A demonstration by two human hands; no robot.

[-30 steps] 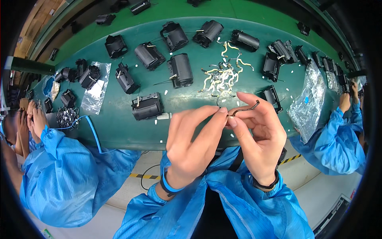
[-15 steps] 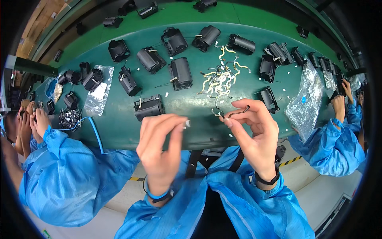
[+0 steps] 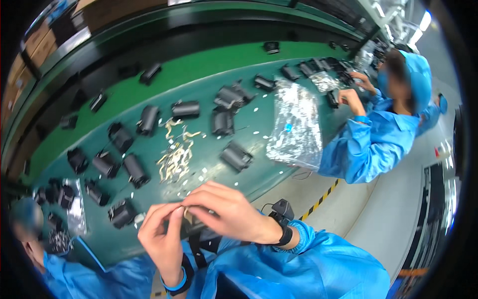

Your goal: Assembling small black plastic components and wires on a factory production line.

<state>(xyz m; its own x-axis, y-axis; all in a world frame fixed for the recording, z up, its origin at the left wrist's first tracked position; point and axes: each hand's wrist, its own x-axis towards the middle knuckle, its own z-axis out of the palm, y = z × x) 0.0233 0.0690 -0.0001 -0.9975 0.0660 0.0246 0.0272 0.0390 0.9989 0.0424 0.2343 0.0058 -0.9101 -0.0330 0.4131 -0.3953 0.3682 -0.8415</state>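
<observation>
Right at the pinch, a small tan piece is showing, peeking out just below the fingertips in the lower middle of the frame, most of it being covered, so its full shape is staying a secret. The left hand is pinching with thumb and forefinger pressed together on its left side; the right hand is bending over from the right, its fingertips closing on the piece too and meeting the left ones. Exactly which fingertip is bearing it, I cannot tell. A black wristband is circling the right wrist, a blue band the left. Just above the hands, white scraps are lying on the green bench, and beyond them a tangle of cream cables is sprawling. A black casing is resting left of the left hand; another casing is lying above the right hand. Further right, a clear plastic bag is glinting, and at the upper right a co-worker in blue is leaning over the bench, hands near a dark part.
</observation>
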